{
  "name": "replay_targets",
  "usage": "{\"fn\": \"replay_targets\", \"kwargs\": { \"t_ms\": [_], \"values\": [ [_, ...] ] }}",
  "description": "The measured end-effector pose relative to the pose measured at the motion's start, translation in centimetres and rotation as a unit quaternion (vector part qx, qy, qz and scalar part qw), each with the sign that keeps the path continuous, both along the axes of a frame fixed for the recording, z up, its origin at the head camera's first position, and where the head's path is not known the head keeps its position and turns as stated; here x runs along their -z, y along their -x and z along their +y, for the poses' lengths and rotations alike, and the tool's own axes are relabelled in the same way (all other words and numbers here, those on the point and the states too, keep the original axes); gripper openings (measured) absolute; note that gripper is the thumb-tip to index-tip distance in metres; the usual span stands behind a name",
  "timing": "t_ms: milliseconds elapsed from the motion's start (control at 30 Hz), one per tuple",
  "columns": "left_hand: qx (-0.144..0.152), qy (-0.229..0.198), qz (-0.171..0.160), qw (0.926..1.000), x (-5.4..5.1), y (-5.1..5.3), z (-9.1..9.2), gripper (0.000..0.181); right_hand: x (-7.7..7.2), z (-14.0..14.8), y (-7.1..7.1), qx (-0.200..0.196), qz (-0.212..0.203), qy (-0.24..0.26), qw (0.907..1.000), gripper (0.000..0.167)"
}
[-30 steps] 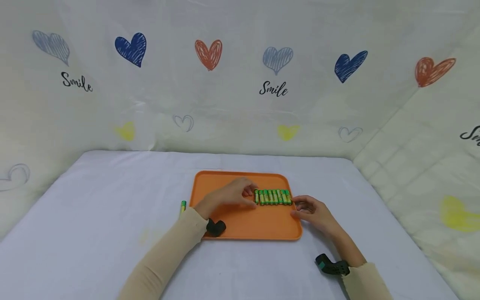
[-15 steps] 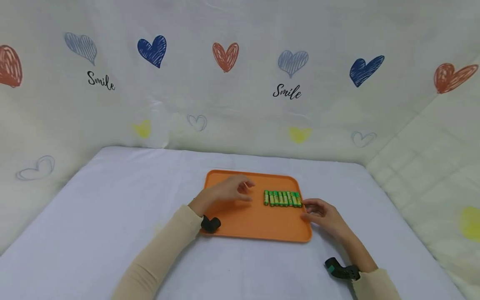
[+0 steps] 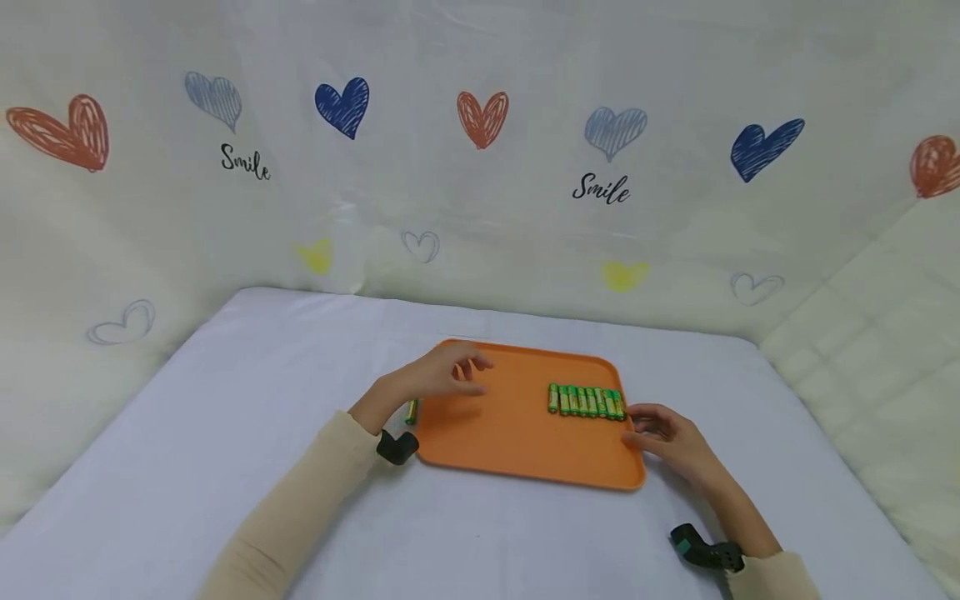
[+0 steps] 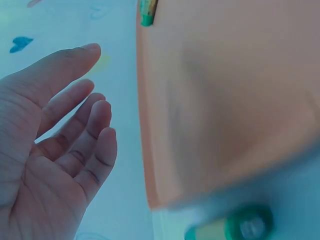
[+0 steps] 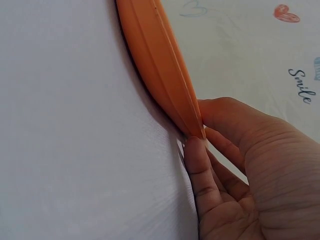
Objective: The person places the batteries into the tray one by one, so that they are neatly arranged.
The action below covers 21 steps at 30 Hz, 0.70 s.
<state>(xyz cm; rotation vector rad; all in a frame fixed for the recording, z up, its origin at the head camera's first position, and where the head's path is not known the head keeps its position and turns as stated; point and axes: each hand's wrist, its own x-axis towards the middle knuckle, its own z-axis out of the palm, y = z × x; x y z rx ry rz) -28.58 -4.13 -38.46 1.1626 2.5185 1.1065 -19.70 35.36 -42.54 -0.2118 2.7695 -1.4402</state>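
Several green and yellow batteries [image 3: 581, 402] lie side by side in a row at the right end of an orange tray [image 3: 510, 437]. Over the tray's left part hovers my left hand [image 3: 442, 372], fingers loosely bent and nothing in it; the left wrist view shows the same hand [image 4: 65, 145] with thumb and fingers apart. My right hand [image 3: 671, 437] is at the tray's right rim. In the right wrist view its thumb and fingertips pinch the tray rim [image 5: 165, 65]. The nearest battery in the row sits just inside that rim.
Another battery [image 3: 412, 412] lies on the white tablecloth [image 3: 480, 533] beside the tray's left edge, partly hidden by my left wrist. Behind the table hangs a pale backdrop [image 3: 525, 242] with printed hearts.
My left hand has drawn back leftward from the left end of the battery row. The right hand stays at the tray rim. The head view has turned left.
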Motion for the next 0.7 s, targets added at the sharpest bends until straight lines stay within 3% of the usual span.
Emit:
{"fn": "replay_targets", "kwargs": {
  "t_ms": [333,700],
  "values": [
    [-0.042,-0.002,-0.002,0.9991,1.6,-0.1,-4.9,0.032,0.0,0.2,-0.3,0.007,-0.007,0.007,0.9999,0.048],
    [-0.061,0.049,-0.081,0.9937,2.2,-1.7,-8.7,0.040,-0.3,-0.1,-0.2,0.005,-0.008,0.004,1.0000,0.049]
  ]
}}
